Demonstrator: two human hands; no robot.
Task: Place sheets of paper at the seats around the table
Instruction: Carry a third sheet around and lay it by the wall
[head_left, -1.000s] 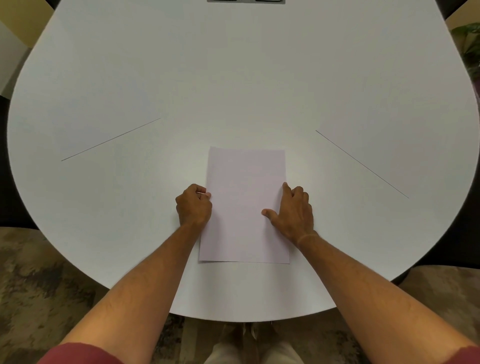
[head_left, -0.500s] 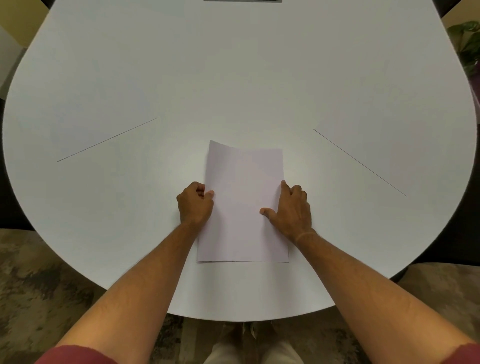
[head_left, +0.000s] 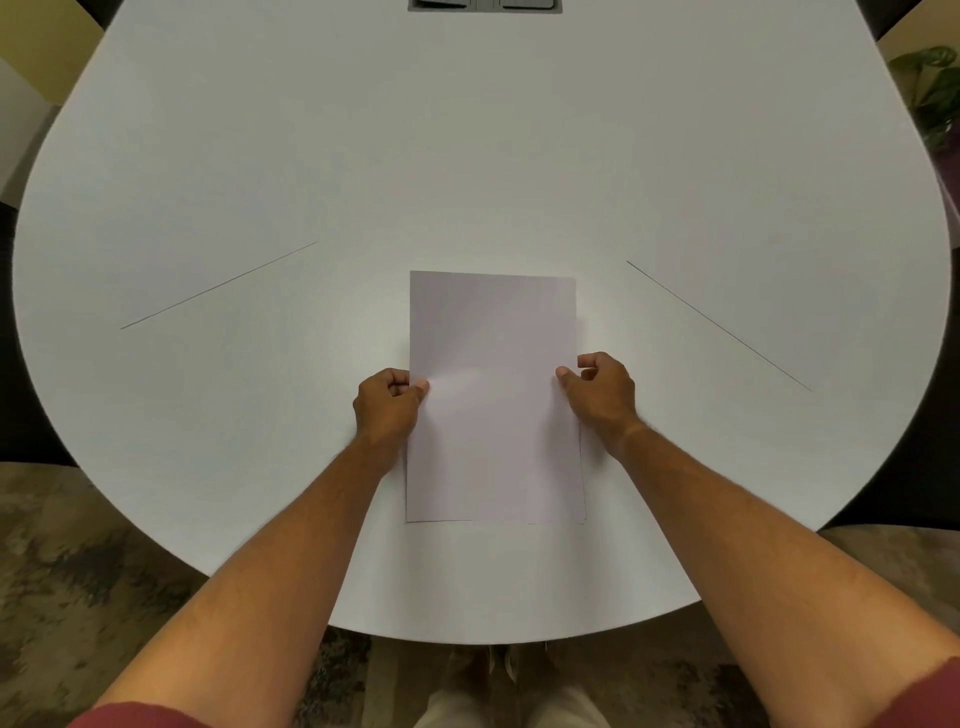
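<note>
A pale sheet of paper (head_left: 493, 395) is lying lengthwise on the near middle of the white table (head_left: 260, 156), its near edge a little way in from the table's rim. The left hand (head_left: 387, 408) is pinching the sheet's left edge, thumb on top and fingers curled. The right hand (head_left: 602, 395) is pinching the right edge the same way. A grey panel (head_left: 485, 5) is sitting at the table's far edge, and a leafy plant (head_left: 930, 88) is standing beyond the right side.
</note>
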